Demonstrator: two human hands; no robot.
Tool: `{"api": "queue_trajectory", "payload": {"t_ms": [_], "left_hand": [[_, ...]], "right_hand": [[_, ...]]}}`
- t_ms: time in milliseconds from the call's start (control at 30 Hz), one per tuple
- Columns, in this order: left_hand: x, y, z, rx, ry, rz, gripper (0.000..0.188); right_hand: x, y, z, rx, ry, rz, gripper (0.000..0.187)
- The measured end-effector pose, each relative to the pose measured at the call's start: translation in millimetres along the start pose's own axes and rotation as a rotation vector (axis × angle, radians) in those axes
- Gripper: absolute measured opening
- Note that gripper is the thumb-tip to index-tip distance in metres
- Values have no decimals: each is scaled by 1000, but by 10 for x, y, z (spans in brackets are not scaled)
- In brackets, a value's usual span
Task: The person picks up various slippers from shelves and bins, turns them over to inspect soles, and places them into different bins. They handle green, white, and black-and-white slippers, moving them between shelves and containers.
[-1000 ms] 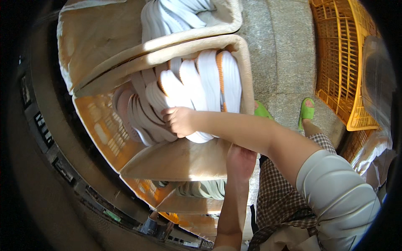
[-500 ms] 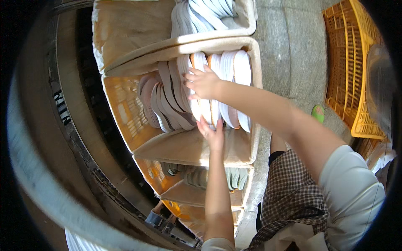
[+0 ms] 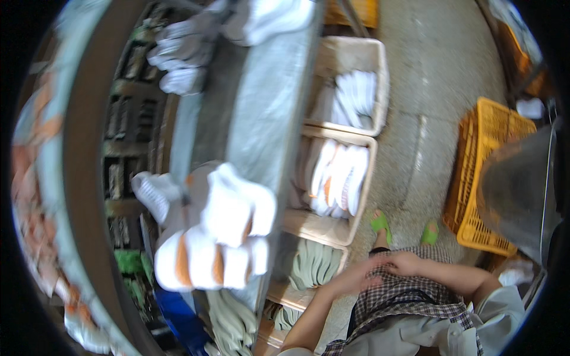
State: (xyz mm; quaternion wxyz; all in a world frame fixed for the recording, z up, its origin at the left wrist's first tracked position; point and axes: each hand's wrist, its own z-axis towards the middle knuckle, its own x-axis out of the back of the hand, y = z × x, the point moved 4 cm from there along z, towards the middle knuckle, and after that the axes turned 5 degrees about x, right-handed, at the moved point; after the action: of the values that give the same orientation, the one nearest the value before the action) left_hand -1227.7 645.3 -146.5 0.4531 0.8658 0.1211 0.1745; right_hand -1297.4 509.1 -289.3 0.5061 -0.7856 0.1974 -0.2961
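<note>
My left hand (image 3: 361,276) and my right hand (image 3: 405,263) meet in front of my checked apron (image 3: 415,286), their fingertips close together or overlapping. Motion blurs both; the fingers look stretched out, and I see nothing held in them. Left of my hands stands a lined bin (image 3: 369,190) with a row of white shoe soles (image 3: 349,178), some edged in orange. A nearer bin holds grey-green soles (image 3: 317,264). More white soles (image 3: 225,207) lie stacked on a grey shelf (image 3: 261,113), above and left of the bins.
Farther off, another lined bin (image 3: 380,83) holds pale soles. To the right stand a yellow plastic crate (image 3: 490,231) and a dark grey rounded panel (image 3: 516,184). My feet in green slippers (image 3: 380,222) are on the concrete floor (image 3: 409,148). A blue object (image 3: 181,314) lies at lower left.
Both hands have left the white soles in the bin and come back to my waist. My view has shifted, so the shelf with stacked soles now shows and the bins look farther away.
</note>
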Motion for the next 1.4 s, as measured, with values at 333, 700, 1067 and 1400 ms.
{"api": "queue_trajectory", "payload": {"t_ms": [333,700,1067,1400], "left_hand": [[1997,965,-3423,-601,1557,-591,36],[4103,-1514,-3855,687,1635,312,62],[4997,-1297,-3718,583,1508,679,44],[3093,1361,-2863,-259,728,-1734,37]], "right_hand": [[704,844,-877,-591,-114,-409,35],[1166,758,-1506,-1064,378,-163,36],[1047,61,-372,-639,219,-252,36],[2282,-1795,299,284,776,297,42]]}}
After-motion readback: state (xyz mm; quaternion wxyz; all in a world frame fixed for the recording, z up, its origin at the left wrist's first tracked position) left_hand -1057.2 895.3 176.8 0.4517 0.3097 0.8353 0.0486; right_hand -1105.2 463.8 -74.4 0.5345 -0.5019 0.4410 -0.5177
